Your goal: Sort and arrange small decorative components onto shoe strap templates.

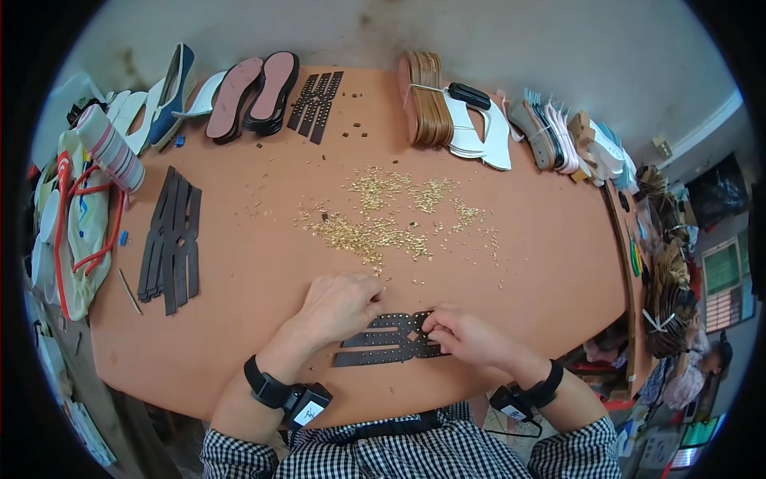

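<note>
In front of me lies a dark slotted shoe-upper piece [370, 357], its bands dotted with small metal studs. My left hand [339, 306] is curled with its fingertips drawn together, beyond the piece's upper left corner and near the closest edge of a scatter of small gold-coloured studs [351, 237]. Whatever those fingers pinch is too small to see. Over the right half of the piece, my right hand [469, 335] has thumb and forefinger pressed close together at its surface. What lies between them I cannot make out.
Unstudded dark upper pieces [170, 239] are stacked at left, beside a thin metal rod [129, 290]. A studded set [317, 104] lies at the back. Pink-topped soles [271, 92], bundled brown soles [427, 100] and white cutouts [479, 132] line the far edge. A striped roll [112, 148] stands left.
</note>
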`<state>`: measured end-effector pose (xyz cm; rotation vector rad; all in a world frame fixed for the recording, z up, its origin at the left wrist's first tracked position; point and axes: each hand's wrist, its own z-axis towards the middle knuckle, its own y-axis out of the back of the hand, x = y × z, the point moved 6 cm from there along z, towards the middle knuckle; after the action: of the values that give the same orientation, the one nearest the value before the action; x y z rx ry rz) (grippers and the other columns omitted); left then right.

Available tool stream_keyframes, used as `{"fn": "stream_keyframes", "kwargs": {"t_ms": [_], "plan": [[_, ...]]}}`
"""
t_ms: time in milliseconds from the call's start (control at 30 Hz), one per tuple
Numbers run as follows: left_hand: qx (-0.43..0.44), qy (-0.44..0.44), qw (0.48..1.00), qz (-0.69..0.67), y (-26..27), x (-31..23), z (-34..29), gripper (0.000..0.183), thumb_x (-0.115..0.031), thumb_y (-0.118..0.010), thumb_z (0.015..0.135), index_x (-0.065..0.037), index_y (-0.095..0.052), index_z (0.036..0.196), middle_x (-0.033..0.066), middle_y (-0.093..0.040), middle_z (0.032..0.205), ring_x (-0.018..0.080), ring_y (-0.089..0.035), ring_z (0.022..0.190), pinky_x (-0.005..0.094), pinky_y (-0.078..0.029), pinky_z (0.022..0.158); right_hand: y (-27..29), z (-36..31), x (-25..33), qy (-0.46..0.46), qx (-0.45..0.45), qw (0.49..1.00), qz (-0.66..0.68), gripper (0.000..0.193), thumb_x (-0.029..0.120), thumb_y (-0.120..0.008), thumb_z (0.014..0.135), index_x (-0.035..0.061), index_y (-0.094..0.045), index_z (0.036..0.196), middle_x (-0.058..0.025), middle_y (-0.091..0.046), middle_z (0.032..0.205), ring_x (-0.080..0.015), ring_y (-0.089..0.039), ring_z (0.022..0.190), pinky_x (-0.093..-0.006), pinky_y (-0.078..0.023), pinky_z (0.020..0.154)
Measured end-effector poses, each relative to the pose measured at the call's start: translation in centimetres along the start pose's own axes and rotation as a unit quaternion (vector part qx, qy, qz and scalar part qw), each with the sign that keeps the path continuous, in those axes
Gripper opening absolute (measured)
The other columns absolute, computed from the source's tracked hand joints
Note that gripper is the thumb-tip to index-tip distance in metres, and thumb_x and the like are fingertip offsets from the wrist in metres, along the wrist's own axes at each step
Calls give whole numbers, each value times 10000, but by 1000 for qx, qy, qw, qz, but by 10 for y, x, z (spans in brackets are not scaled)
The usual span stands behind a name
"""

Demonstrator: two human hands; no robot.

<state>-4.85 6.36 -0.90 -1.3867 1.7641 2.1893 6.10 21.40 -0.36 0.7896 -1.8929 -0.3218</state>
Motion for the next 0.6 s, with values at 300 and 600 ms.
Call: {"fn": "stream_keyframes", "kwargs": {"t_ms": [300, 600], "plan": [[-3, -12, 1000, -20, 1, -4, 0, 100, -158, -567, 771, -75, -619, 791, 91, -650, 804, 298, -632, 782, 425, -489, 666, -6, -3, 13, 134, -83, 971, -178, 110, 81, -590, 826, 14, -596, 914, -149, -589, 854, -330, -608, 789, -380, -517, 692], [-18, -14, 1000, -1, -1, -1, 1, 138, -209, -653, 754, -85, -639, 812, 69, -651, 772, 265, -636, 748, 389, -485, 637, -14, -5, 18, 152, -101, 944, -276, 107, 94, -594, 802, -2, -578, 847, -159, -569, 822, -317, -622, 621, -383, -532, 553]]}}
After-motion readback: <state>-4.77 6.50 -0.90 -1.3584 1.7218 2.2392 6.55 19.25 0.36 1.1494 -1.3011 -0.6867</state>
